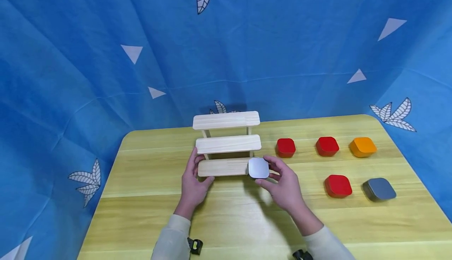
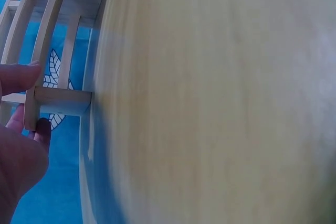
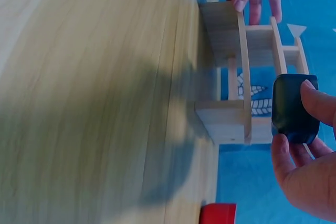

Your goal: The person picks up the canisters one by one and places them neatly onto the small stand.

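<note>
A small three-tier wooden display rack (image 1: pixel 228 144) stands near the back of the table. My left hand (image 1: pixel 194 185) grips the left end of its lowest tier, thumb at the front edge and fingers behind. A rounded-square dark grey box (image 1: pixel 258 168) with a pale, shiny top is pinched between the thumb and fingers of my right hand (image 1: pixel 284 185). Above the right end of the lowest tier, the box overlaps that end in the head view. In the right wrist view the dark side of the box (image 3: pixel 295 108) shows, held out beyond the tier's front board.
Right of the rack lie a red box (image 1: pixel 285 148), a second red box (image 1: pixel 327 146) and an orange box (image 1: pixel 363 147). Nearer the front are another red box (image 1: pixel 338 186) and a dark grey box (image 1: pixel 379 189). A blue curtain (image 1: pixel 282 48) hangs behind the wooden table (image 1: pixel 148 197).
</note>
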